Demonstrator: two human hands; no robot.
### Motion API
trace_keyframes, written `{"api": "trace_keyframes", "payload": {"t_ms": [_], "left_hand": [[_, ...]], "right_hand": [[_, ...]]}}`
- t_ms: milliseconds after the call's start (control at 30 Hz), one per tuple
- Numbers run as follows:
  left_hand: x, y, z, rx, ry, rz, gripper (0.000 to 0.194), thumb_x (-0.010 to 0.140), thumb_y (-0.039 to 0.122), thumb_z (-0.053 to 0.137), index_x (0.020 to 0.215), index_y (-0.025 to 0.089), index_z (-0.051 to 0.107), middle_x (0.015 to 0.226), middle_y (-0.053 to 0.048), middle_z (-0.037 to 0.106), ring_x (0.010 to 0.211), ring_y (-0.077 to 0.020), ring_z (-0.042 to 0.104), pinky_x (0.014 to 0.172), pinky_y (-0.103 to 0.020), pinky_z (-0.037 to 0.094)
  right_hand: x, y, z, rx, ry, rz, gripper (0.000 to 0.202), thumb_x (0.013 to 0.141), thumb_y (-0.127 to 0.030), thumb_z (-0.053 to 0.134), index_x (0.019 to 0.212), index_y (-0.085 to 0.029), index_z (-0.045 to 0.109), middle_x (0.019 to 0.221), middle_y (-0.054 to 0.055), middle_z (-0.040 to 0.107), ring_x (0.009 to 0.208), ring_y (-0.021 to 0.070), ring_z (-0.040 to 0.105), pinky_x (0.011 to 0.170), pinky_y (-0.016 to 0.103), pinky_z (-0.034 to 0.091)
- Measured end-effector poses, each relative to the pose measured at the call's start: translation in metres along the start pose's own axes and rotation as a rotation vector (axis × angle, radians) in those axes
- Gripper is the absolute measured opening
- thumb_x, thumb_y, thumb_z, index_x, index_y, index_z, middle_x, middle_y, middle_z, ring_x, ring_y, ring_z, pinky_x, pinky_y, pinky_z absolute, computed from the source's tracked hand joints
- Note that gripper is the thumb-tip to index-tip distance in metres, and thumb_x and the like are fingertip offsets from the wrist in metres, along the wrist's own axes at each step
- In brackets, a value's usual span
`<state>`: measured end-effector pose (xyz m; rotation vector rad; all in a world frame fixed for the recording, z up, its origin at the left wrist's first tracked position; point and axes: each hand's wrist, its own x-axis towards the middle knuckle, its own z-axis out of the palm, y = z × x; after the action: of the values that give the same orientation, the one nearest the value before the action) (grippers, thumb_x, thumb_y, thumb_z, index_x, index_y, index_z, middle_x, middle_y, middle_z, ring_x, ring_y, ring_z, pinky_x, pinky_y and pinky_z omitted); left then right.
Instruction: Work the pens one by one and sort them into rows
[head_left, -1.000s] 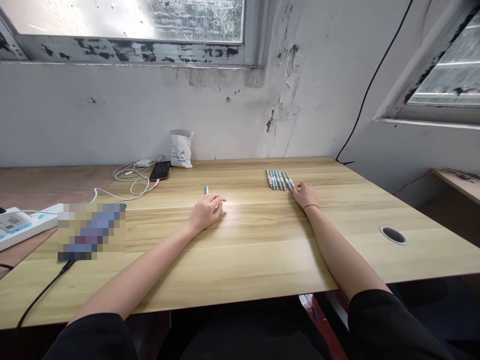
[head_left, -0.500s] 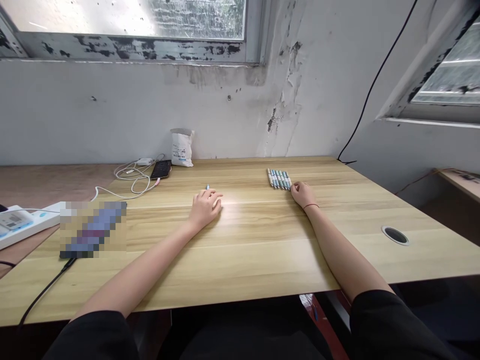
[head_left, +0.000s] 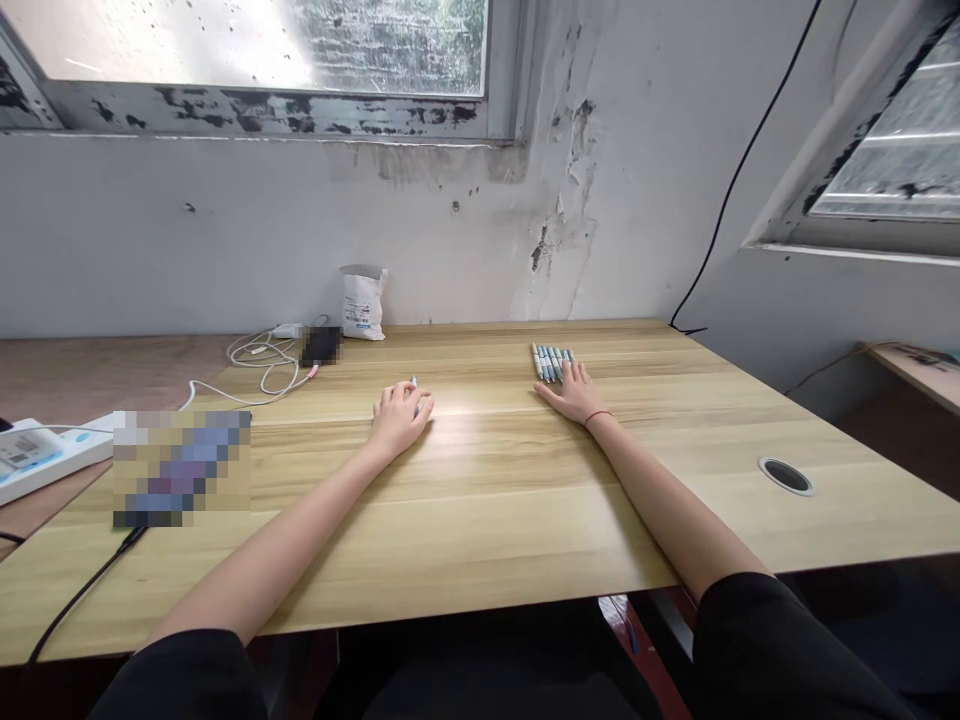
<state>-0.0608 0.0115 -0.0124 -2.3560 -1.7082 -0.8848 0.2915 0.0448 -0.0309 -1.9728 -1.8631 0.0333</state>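
Toward the middle of the desk my left hand [head_left: 401,415] rests with its fingers curled over a pen [head_left: 414,380]. Only the pen's light blue end and a small part by the thumb show; the rest is hidden. Several slim pens [head_left: 547,362] in cream, blue and green lie side by side in a tight row farther to the right. My right hand [head_left: 574,395] is open, thumb stretched out to the left, with its fingertips on the right part of that row, covering the near ends of some pens.
The wooden desk [head_left: 465,520] runs to the wall. On its left lie a blurred-out device [head_left: 184,468] with a black cable, a white power strip [head_left: 60,455], white cords [head_left: 262,350] and a blurred dark phone [head_left: 321,346]. A white packet [head_left: 364,303] stands behind. A round grommet [head_left: 785,476] is at right.
My right hand has gone from a closed pose at the row's right end to an open one, shifted left over the pens. My left hand's fingers have curled more around the pen.
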Motion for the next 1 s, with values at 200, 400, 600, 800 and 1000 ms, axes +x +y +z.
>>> {"api": "trace_keyframes", "payload": {"t_ms": [200,400,600,800,1000], "left_hand": [[-0.001,-0.002,0.003,-0.002,0.008,0.021,0.027,0.087,0.042,0.044,0.101,0.029,0.063,0.113,-0.009,0.053,0.107,-0.0278,0.044,0.082,-0.043,0.042],[0.009,-0.021,0.013,-0.126,0.011,0.01,0.031,0.088,0.022,0.036,0.104,0.023,0.063,0.107,-0.008,0.056,0.101,-0.0214,0.052,0.09,-0.039,0.042],[0.026,-0.059,0.004,-0.082,-0.221,0.332,0.031,0.087,0.024,0.039,0.108,0.027,0.062,0.131,-0.005,0.045,0.117,-0.0208,0.044,0.099,-0.039,0.036],[0.032,-0.038,0.004,0.105,-0.12,0.349,0.022,0.086,0.04,0.049,0.089,0.024,0.064,0.129,-0.005,0.048,0.127,-0.0278,0.032,0.102,-0.049,0.028],[0.028,0.021,0.021,0.122,-0.06,0.55,0.025,0.094,0.035,0.038,0.093,0.017,0.055,0.083,-0.004,0.063,0.077,-0.0164,0.058,0.069,-0.028,0.039]], "right_hand": [[0.025,0.0,0.011,0.008,-0.01,0.028,0.096,0.076,-0.072,0.031,0.142,-0.004,0.019,0.148,0.019,0.018,0.138,0.0326,0.008,0.111,0.046,0.013],[0.029,-0.003,0.014,0.003,0.087,0.019,0.081,0.083,-0.061,0.03,0.138,-0.001,0.029,0.145,0.019,0.027,0.137,0.0325,0.012,0.11,0.046,0.015],[-0.004,-0.016,0.004,-0.056,0.251,-0.291,0.051,0.088,-0.041,0.034,0.125,-0.007,0.045,0.128,0.019,0.047,0.13,0.0309,0.028,0.106,0.047,0.024],[-0.043,-0.044,-0.01,0.034,0.151,-0.542,0.032,0.09,-0.033,0.037,0.107,-0.013,0.054,0.102,0.014,0.06,0.102,0.0262,0.051,0.091,0.039,0.04],[-0.059,-0.072,-0.014,0.118,0.006,-0.572,0.039,0.092,-0.039,0.036,0.12,-0.015,0.047,0.106,0.013,0.059,0.095,0.0225,0.054,0.082,0.034,0.042]]}}
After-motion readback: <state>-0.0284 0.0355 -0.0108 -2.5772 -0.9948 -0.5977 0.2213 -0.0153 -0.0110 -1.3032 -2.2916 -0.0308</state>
